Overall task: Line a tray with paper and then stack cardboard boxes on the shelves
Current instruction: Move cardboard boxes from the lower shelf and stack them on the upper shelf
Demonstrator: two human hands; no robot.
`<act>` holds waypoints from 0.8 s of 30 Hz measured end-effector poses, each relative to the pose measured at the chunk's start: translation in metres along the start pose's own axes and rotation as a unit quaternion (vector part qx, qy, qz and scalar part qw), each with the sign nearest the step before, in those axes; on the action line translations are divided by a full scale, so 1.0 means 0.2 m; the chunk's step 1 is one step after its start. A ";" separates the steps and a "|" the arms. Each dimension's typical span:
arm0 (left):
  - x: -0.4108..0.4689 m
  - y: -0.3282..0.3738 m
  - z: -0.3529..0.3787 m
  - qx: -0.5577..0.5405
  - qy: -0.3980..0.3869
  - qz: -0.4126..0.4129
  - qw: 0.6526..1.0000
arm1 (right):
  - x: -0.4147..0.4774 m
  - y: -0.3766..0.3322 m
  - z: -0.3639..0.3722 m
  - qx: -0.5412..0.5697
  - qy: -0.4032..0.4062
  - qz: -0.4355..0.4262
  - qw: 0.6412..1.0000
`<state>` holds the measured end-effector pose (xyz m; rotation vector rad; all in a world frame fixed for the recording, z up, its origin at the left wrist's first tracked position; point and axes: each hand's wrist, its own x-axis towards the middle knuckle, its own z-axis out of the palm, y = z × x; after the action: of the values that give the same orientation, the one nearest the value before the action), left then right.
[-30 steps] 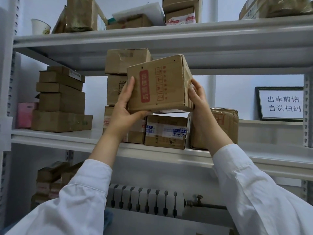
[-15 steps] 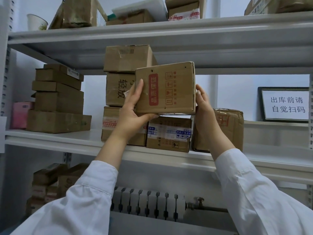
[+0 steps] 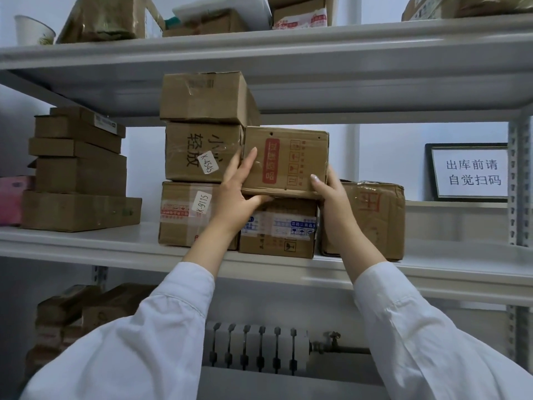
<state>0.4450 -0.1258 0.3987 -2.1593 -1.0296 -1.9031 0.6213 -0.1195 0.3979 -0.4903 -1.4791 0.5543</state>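
Note:
A cardboard box with a red label (image 3: pixel 288 161) sits on top of a taped box (image 3: pixel 278 226) on the middle shelf (image 3: pixel 86 241). My left hand (image 3: pixel 239 192) grips its left end, fingers up the front and thumb under the bottom edge. My right hand (image 3: pixel 331 197) holds its lower right corner. Directly to the left stands a stack of three boxes (image 3: pixel 202 157); the held box touches the middle one. No tray or paper is in view.
A crumpled box (image 3: pixel 377 220) stands right of my right hand. A pile of flat boxes (image 3: pixel 78 174) and a pink package (image 3: pixel 11 200) occupy the shelf's left. A framed sign (image 3: pixel 473 173) leans at the far right. The top shelf (image 3: pixel 259 44) hangs close above. A radiator (image 3: pixel 253 347) is below.
Both hands have lowered the red-label box and pushed it back from mid-air onto the taped box, levelling it beside the three-box stack.

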 end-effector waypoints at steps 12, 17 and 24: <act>-0.21 0.03 0.13 0.016 0.105 -0.241 0.965 | -0.07 0.08 0.09 -0.088 0.119 0.106 0.983; -0.19 0.07 0.15 0.022 0.064 -0.283 0.957 | -0.09 0.06 0.08 -0.127 0.137 0.104 0.977; -0.16 0.05 0.15 -0.004 0.065 -0.308 0.949 | -0.09 0.02 0.07 -0.152 0.146 0.113 0.971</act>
<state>0.4750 -0.1328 0.3667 -1.8079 -1.8279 -2.2368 0.6075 -0.1273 0.3822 -0.9500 -1.2358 0.4120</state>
